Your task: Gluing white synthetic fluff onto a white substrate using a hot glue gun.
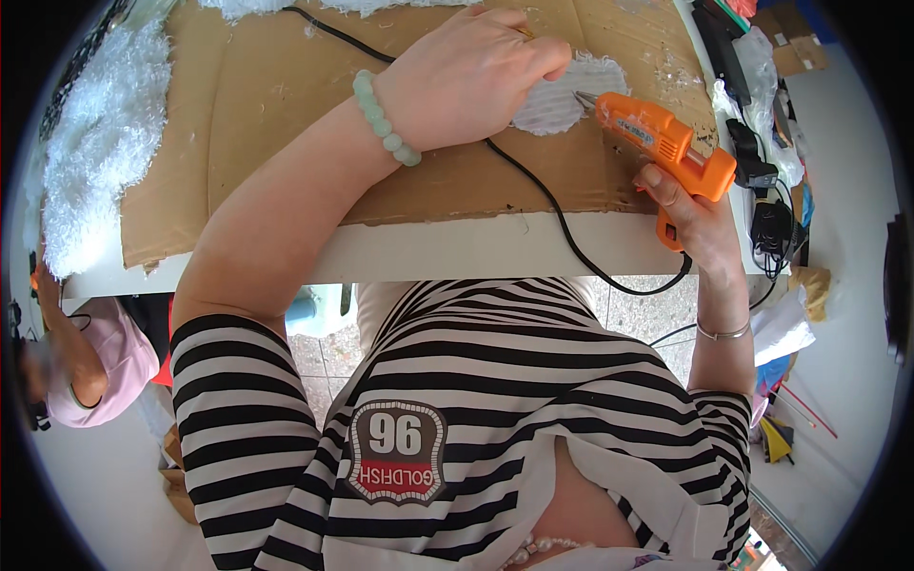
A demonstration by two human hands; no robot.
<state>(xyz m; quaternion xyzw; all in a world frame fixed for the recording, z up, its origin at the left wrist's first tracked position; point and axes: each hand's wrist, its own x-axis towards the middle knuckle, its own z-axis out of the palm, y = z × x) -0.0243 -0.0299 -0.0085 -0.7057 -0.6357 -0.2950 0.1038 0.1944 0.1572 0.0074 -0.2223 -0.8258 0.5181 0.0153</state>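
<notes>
Looking down, nearest first: a striped shirt [457, 400] fills the lower part of the view, below the cardboard sheet.
Right hand [693, 214]: wrapped tight round the grip of the orange glue gun [657, 138], at the near right corner of the cardboard sheet [276, 105]; a thin bangle [721, 332] sits on that wrist.
Glue gun: tilted, its metal tip pointing left and touching or just short of the edge of the white fabric piece [571, 95]; I cannot tell which.
Cord [557, 205]: black, running from under the left hand across the cardboard sheet, over its near edge and down past the table edge [457, 247].
Left hand [476, 76]: fingers curled, pressing down on the white fabric piece, which lies flat on the cardboard sheet, right of its middle.
Bead bracelet [386, 119]: pale green, on the left wrist.
White fluff [95, 143]: heaped along the left side of the cardboard sheet.
Far right of the cardboard sheet: black plugs and chargers [762, 181].
</notes>
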